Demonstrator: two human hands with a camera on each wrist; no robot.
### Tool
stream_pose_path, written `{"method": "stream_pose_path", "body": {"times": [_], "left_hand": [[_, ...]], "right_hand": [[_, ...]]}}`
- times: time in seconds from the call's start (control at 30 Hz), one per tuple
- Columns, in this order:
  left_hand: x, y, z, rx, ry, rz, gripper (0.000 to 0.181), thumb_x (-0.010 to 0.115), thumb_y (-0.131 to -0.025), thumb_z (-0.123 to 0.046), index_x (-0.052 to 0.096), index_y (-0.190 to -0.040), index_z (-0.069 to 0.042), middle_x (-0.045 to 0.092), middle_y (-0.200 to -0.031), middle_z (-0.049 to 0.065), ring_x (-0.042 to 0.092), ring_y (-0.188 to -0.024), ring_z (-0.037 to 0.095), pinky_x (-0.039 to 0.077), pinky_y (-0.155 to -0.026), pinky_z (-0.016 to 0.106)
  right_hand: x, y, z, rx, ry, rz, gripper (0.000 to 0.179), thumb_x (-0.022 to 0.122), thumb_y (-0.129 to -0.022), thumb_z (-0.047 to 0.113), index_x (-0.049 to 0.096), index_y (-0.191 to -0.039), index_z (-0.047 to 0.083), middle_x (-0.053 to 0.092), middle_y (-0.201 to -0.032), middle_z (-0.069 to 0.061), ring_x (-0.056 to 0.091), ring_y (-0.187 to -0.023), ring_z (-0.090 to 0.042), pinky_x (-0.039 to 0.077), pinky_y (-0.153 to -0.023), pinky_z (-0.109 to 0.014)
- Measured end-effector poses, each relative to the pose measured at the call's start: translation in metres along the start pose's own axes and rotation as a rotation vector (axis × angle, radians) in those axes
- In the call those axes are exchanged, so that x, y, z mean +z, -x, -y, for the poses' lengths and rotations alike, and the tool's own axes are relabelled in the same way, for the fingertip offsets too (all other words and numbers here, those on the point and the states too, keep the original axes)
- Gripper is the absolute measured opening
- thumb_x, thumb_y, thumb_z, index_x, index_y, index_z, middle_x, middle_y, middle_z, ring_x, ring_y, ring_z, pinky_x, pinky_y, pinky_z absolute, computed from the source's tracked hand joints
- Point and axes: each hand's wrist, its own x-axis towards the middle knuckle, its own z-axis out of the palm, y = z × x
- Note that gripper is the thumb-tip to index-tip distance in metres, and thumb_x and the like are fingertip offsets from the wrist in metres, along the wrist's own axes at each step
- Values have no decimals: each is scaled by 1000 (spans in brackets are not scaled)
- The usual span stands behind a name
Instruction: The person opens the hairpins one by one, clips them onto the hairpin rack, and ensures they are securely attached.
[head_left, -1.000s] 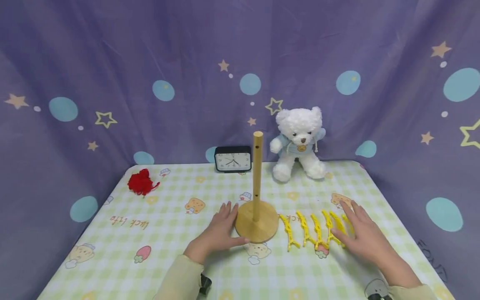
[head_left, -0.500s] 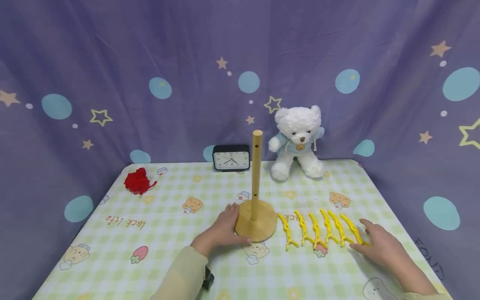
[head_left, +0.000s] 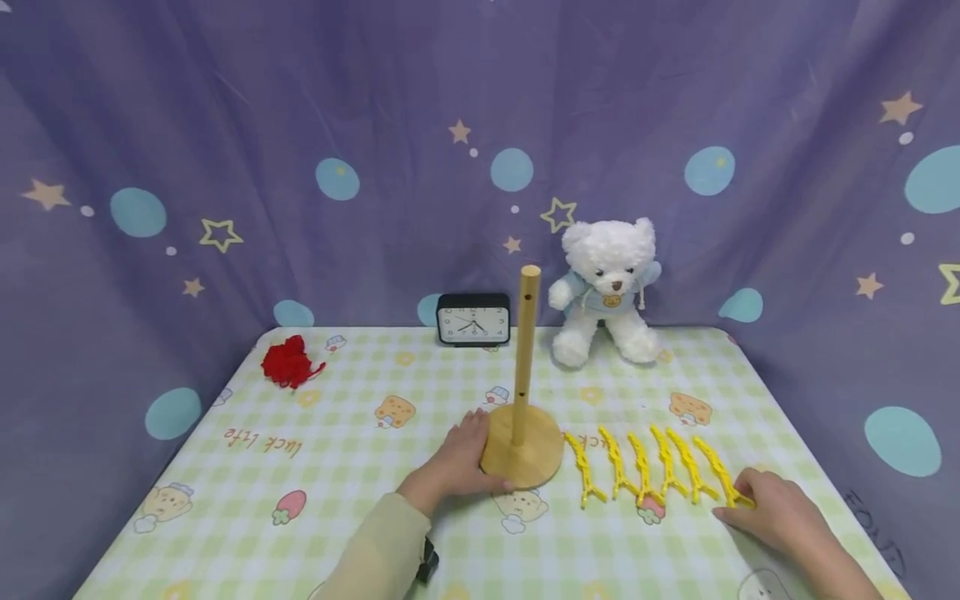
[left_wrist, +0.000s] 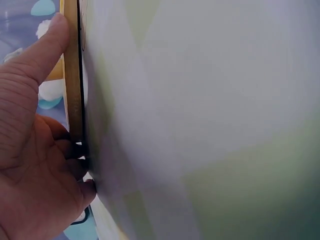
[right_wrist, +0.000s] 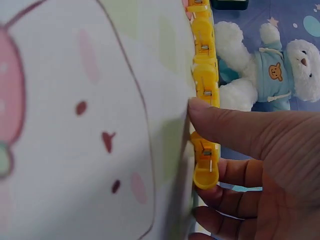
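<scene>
- Nearest, the right hand [head_left: 776, 510] is bracketing the near end of the rightmost yellow clip [head_left: 718, 467], thumb and fingers standing narrowly apart; whether they are pressing on it, I cannot tell.
- Pinching squarely across that clip, and keeping the thumb clear of its neighbour, should be giving the surest hold.
- A little farther, the left hand [head_left: 461, 462] is holding the round base [head_left: 542, 462] of the wooden stand [head_left: 527, 358] by its left rim, thumb toward the front; it is probably steadying it, so a light, even grip is serving best.
- Five other yellow clips [head_left: 583, 471] are lying in a row between stand and rightmost clip.
- Compared with half a second ago, the right hand is standing narrower around the clip's near end; the left is keeping its place, and the row is keeping its order.
- At the back, the teddy bear [head_left: 611, 283], clock [head_left: 473, 323] and red yarn [head_left: 288, 362] are staying put.
</scene>
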Motion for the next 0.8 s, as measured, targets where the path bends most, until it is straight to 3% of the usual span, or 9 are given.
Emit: {"method": "stream_pose_path", "body": {"times": [0.13, 0.33, 0.4, 0.53, 0.63, 0.8], "left_hand": [[-1, 1, -5, -15, 9, 0, 119, 77, -74, -56, 13, -153, 6, 12, -160, 23, 8, -148, 36, 13, -118, 51], [-2, 1, -6, -38, -4, 6, 119, 77, -74, -58, 13, -154, 3, 11, -161, 21, 7, -148, 34, 12, -119, 49], [-2, 1, -5, -38, -10, 6, 120, 76, -74, -59, 13, -154, 4, 11, -161, 21, 7, -148, 34, 12, -119, 49], [-1, 0, -3, -37, -13, 7, 121, 76, -73, -60, 12, -154, 4, 10, -161, 20, 7, -148, 34, 12, -119, 49], [0, -1, -3, -40, -12, 10, 122, 76, -73, -61, 12, -154, 3, 10, -161, 20, 6, -148, 34, 11, -119, 49], [0, -1, -5, -46, -14, 11, 121, 76, -73, -61, 12, -154, 3, 10, -161, 20, 6, -148, 33, 11, -119, 49]], "right_hand": [[2, 0, -3, 1, -1, -9, 54, 81, -73, 49, 57, -87, 3, 50, -75, -3, 45, -68, -21, 38, -59, -35], [2, 2, -8, 8, -32, -29, 58, 77, -77, 53, 55, -95, 2, 48, -76, -3, 44, -68, -20, 36, -58, -34], [-1, 4, -9, 14, -58, -65, 59, 75, -78, 53, 55, -99, 1, 52, -78, -5, 48, -70, -22, 40, -60, -36], [-10, 11, -10, 38, -153, -160, 61, 70, -85, 50, 56, -110, -3, 67, -92, -18, 62, -83, -37, 49, -69, -48], [-18, 14, -9, 57, -208, -215, 63, 64, -89, 52, 55, -117, -4, 68, -103, -24, 61, -97, -46, 49, -74, -54], [-21, 16, 2, -4, -250, -317, 58, 61, -93, 50, 56, -120, -1, 67, -110, -28, 63, -97, -47, 50, -75, -56]]}}
